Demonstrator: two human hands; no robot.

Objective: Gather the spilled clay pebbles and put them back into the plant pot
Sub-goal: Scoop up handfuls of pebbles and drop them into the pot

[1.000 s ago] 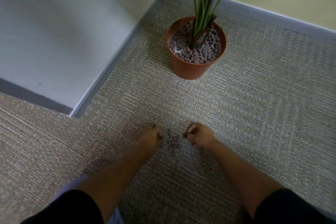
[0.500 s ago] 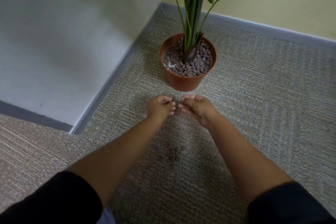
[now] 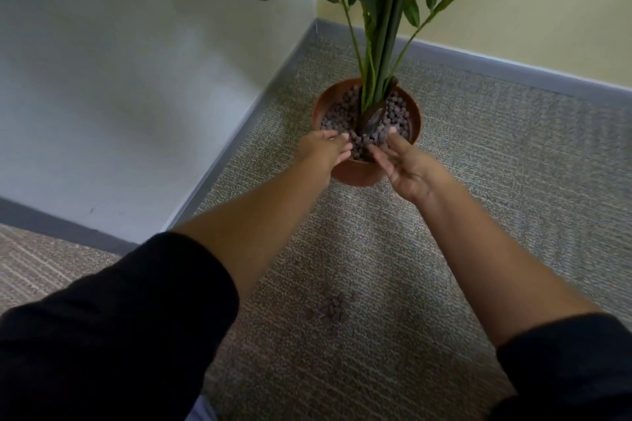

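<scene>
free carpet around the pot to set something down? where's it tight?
Bare carpet right of the plant pot, out to the grey baseboard. A narrower strip lies between pot and left baseboard. Crowded: the pot's near rim, where left hand and right hand meet, and the spilled pebbles between the forearms.

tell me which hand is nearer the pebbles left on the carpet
Right, narrowly. The right hand sits at the pot's near rim, its heel toward the spilled pebbles. The left hand is higher, over the rim's left side.
</scene>
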